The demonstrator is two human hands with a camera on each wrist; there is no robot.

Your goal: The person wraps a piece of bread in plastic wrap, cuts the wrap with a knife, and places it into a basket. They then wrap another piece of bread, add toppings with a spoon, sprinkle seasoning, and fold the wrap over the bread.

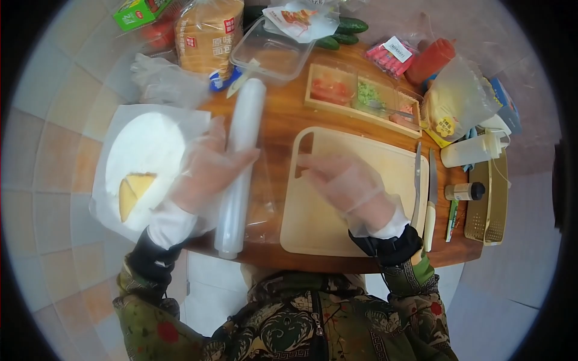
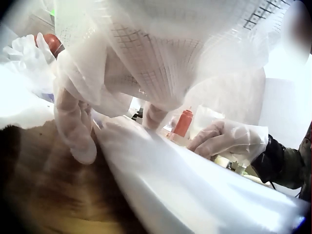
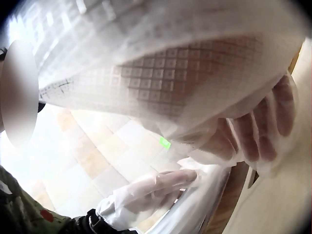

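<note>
One wooden table [image 1: 274,114], bearing everything below.

One cutting board [image 1: 325,222], pale, flat on the table, right of the roll.

One roll of clear plastic film [image 1: 236,189], on the table's left half, lying between the board and the left hand, its near end at the table's front edge. Good handling, by judgement, called for thumb and fingers on opposite sides, an even lift along its length, and the near end guarded against slipping over the edge. Long axis: front to back, leaning slightly right at the far end, which pointed towards a clear plastic tub [image 1: 274,63].

One left hand [image 1: 205,162], gloved, fingers fairly straight, thumb reaching across the roll; firmness of contact could not be told.

One right hand [image 1: 346,180], gloved, blurred, above the board, fingers loose, nothing visibly held.
</note>
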